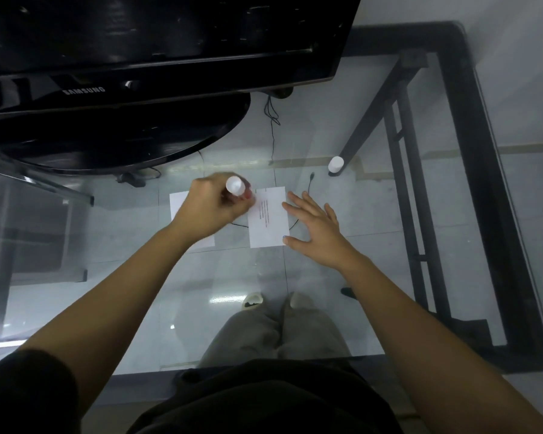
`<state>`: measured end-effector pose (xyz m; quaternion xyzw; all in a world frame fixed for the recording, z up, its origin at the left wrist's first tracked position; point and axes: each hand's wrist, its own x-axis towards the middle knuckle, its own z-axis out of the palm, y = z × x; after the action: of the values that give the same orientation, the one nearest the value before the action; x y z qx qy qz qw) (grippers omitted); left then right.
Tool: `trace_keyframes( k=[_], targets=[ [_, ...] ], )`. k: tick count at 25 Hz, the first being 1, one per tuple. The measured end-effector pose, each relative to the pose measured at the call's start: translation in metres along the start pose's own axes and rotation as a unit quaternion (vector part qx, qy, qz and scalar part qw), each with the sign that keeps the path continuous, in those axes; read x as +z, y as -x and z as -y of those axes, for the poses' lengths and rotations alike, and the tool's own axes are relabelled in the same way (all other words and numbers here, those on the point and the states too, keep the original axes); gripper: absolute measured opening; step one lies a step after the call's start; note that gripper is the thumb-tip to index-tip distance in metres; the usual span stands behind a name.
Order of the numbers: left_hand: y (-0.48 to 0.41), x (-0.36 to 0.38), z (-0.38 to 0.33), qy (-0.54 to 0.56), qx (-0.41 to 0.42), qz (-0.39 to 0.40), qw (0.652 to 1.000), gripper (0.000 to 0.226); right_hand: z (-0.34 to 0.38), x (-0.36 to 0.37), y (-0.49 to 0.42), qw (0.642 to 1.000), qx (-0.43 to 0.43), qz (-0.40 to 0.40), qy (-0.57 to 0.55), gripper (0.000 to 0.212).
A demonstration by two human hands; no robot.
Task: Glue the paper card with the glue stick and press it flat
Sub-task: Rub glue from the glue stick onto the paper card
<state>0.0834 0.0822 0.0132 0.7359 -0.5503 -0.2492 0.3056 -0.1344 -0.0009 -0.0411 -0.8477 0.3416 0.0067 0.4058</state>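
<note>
- The left hand (pixel 207 208), centre of the frame, is curled round a white glue stick (pixel 235 186). Its fingertips pinch the barrel low down, probably to steer the tip along a narrow strip.
- Under that hand and wrist lies a plain white sheet (pixel 177 202), left of centre. It may be the backing for the glued piece or a guard for the glass; which one cannot be told. A dark monitor (pixel 170 42) fills the upper left, behind the work.
- The stick stands nearly upright, its flat end towards the camera and its tip aimed down at the card's left edge. The fingers hide the tip, so contact cannot be confirmed.
- The card (pixel 268 217), white with small printed lines, lies flat on the glass table (pixel 389 214) just right of centre. The glue pass appears to be in hand, with the pressing not yet done.
- The right hand (pixel 315 228) is spread with straight fingers and grips nothing. Forefinger and thumb rest on the card's right edge, evidently to stop it sliding under the stick.
- A white cap (pixel 336 165) stands on end in the upper right, well away from the card. It has likely been set out of the way while still within reach.
</note>
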Motion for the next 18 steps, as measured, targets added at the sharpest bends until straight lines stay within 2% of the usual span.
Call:
trace_keyframes(
  k=[3,5,7,9,11,12,14,16,17,18],
  targets=[
    [0.022,0.005,-0.005,-0.005,0.02,0.136,0.991,0.022,-0.001,0.001,0.0,1.0,0.004,0.001,0.006,0.065],
    [0.023,0.002,-0.003,-0.017,0.018,0.162,0.987,0.023,-0.001,0.001,0.0,1.0,0.005,0.003,0.01,0.066],
    [0.012,-0.006,-0.001,-0.024,0.009,0.106,0.994,0.019,-0.001,0.0,-0.001,1.0,0.005,0.005,0.005,0.066],
    [0.003,-0.013,0.004,0.008,-0.037,0.013,0.999,0.014,-0.002,0.001,0.0,1.0,0.004,0.008,0.002,0.066],
    [0.003,-0.013,0.007,0.172,-0.141,-0.04,0.974,0.013,-0.002,0.005,0.002,1.0,0.0,0.009,0.001,0.066],
    [0.005,-0.008,0.006,0.296,-0.191,-0.049,0.935,0.014,-0.002,0.007,0.003,1.0,-0.003,0.008,0.003,0.066],
    [0.003,0.004,0.002,0.514,-0.285,-0.082,0.805,0.012,-0.005,0.008,0.004,1.0,-0.004,0.007,0.009,0.065],
    [-0.01,0.014,0.002,0.632,-0.365,-0.11,0.675,0.007,-0.011,0.004,0.0,1.0,0.003,-0.002,0.016,0.066],
    [-0.026,0.02,-0.001,0.659,-0.39,-0.094,0.637,0.009,-0.018,-0.003,-0.004,1.0,0.013,-0.009,0.021,0.066],
    [-0.031,0.02,-0.002,0.661,-0.403,-0.072,0.629,0.014,-0.017,-0.003,-0.005,1.0,0.015,-0.006,0.026,0.066]
  ],
)
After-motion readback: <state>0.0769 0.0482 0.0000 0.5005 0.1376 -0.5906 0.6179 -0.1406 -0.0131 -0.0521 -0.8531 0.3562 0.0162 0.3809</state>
